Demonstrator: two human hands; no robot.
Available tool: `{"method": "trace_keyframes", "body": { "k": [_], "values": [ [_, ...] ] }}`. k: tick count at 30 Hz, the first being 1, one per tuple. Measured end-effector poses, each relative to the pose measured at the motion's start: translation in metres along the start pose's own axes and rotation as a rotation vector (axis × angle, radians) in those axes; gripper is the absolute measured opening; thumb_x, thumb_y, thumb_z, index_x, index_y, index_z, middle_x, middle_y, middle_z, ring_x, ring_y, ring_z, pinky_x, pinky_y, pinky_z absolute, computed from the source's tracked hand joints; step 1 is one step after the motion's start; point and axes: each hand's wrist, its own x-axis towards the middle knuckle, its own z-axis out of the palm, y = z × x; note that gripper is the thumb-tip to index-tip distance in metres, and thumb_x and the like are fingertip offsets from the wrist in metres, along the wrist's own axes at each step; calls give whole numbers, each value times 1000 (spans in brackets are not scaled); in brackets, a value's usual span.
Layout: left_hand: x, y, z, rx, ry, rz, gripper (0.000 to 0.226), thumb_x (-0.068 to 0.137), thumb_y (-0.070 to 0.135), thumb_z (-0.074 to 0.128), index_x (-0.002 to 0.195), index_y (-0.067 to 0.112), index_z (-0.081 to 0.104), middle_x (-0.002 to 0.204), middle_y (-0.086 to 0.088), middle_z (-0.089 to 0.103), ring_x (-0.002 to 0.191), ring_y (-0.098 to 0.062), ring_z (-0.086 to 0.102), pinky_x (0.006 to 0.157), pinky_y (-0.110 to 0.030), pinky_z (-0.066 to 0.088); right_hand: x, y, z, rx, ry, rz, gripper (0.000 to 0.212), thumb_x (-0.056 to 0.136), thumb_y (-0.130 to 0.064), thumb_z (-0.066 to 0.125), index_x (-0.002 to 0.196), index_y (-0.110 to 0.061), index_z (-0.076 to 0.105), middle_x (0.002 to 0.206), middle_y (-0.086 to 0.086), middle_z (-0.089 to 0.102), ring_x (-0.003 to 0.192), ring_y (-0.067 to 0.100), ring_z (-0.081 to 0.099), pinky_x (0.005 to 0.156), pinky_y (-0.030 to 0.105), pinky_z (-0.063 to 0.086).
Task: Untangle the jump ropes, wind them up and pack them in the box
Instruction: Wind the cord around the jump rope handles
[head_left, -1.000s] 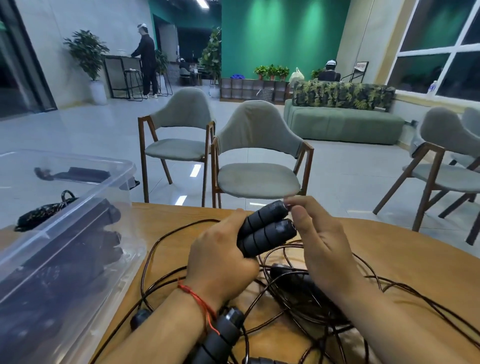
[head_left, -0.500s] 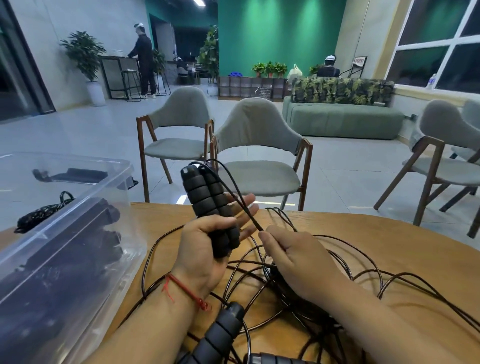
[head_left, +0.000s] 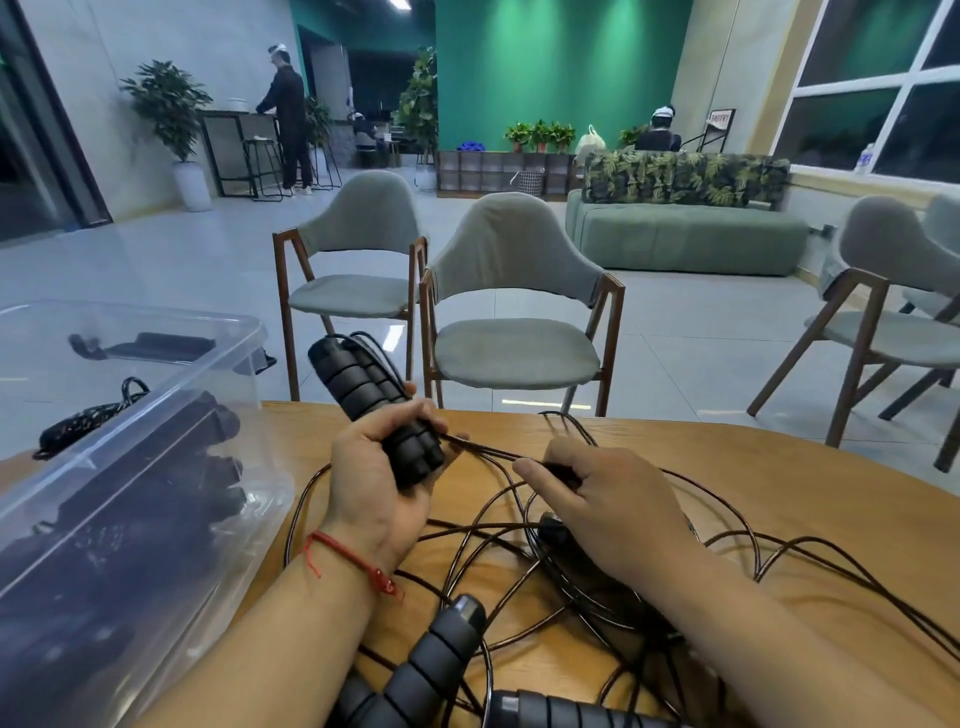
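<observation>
My left hand (head_left: 370, 486) grips a pair of black ribbed jump rope handles (head_left: 363, 392), held side by side and tilted up to the left. A taut stretch of black cord (head_left: 488, 451) runs from them to my right hand (head_left: 597, 501), which pinches it over the table. Loose loops of tangled cord (head_left: 571, 587) lie under and around my right hand. Two more black handles (head_left: 431, 670) lie near the front edge. The clear plastic box (head_left: 171, 467) stands at the left, with dark wound ropes inside.
The round wooden table (head_left: 779, 499) carries everything. Two grey chairs (head_left: 514, 322) stand just beyond its far edge, another at the right. People stand and sit far back in the room.
My left hand has tilted the handles from upright over to the left. My right hand has slid right along the cord, and the stretch between the hands is now taut.
</observation>
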Motion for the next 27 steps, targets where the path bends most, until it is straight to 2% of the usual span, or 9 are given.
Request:
{"method": "trace_keyframes", "body": {
  "k": [3,8,10,14,17,20,22,25,27],
  "values": [
    [7,2,-4,0,103,20,23,93,6,61,113,15,56,74,0,57,72,-17,59,93,-53,56,6,6,-7,-24,52,27,43,97,-72,52,76,-35,57,67,-12,59,67,5,57,57,21,33],
    [13,-3,-11,204,185,80,10,99,19,65,104,18,56,73,4,59,70,-14,61,85,-50,58,16,21,-42,90,-72,37,36,93,-65,68,76,-34,68,71,-17,65,70,5,58,60,27,40],
    [15,-4,-11,306,201,134,19,100,32,67,109,18,58,76,3,60,71,-14,64,78,-50,61,19,28,-57,125,-40,29,36,91,-65,70,75,-33,70,68,-17,65,66,7,58,60,30,43],
    [11,-5,-8,556,215,194,57,92,69,58,121,20,53,88,-3,59,77,-17,67,65,-46,63,22,34,-72,178,95,0,40,87,-66,72,71,-30,69,61,-10,61,59,10,55,58,33,44],
    [6,-11,-9,808,173,233,61,92,76,49,126,25,47,86,-1,59,72,-15,65,54,-33,57,20,28,-67,250,157,-13,34,90,-59,75,76,-28,69,64,-11,61,61,10,55,59,31,44],
    [5,-16,-12,1010,113,186,63,91,81,45,127,29,45,84,-3,61,69,-18,63,61,-41,56,16,10,-60,312,168,-79,27,91,-54,75,84,-29,71,72,-15,66,72,7,63,64,21,46],
    [2,-17,-11,1185,48,164,70,86,92,32,122,33,45,86,-6,64,72,-23,65,66,-45,58,13,-3,-58,341,163,-136,23,92,-48,76,87,-26,72,75,-21,66,77,4,66,65,13,46],
    [-9,-19,-6,1398,-98,135,93,69,104,16,123,35,45,92,0,68,77,-17,66,61,-33,50,10,-16,-57,402,169,-174,16,94,-33,81,86,-22,71,65,-30,59,68,-4,60,61,6,42],
    [-15,-22,-4,1498,-181,139,91,65,106,29,127,41,43,98,8,67,84,-11,66,66,-30,49,10,-19,-57,445,180,-172,17,94,-28,81,83,-22,70,62,-28,57,64,-3,59,58,7,40]
  ]
}}
